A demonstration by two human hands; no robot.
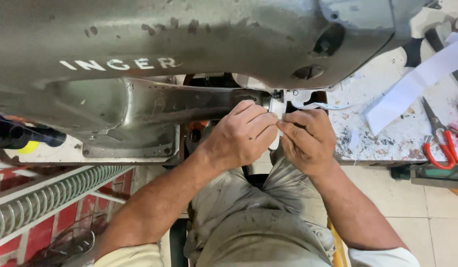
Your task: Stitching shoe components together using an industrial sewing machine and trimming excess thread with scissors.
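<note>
In the head view, a small white piece (pixel 277 110) is pinched between both hands just below the needle end of a large grey sewing machine (pixel 189 44), near the middle of the scene. The left hand (pixel 241 136) is curled, its fingers closed on the piece's left edge. The right hand (pixel 308 141) is closed on its right edge, fingertips touching those of the left. To the right, a paint-stained table (pixel 387 138) is seen, with a white strip (pixel 417 81) lying across it and red-handled scissors (pixel 444 141) at its near right edge.
</note>
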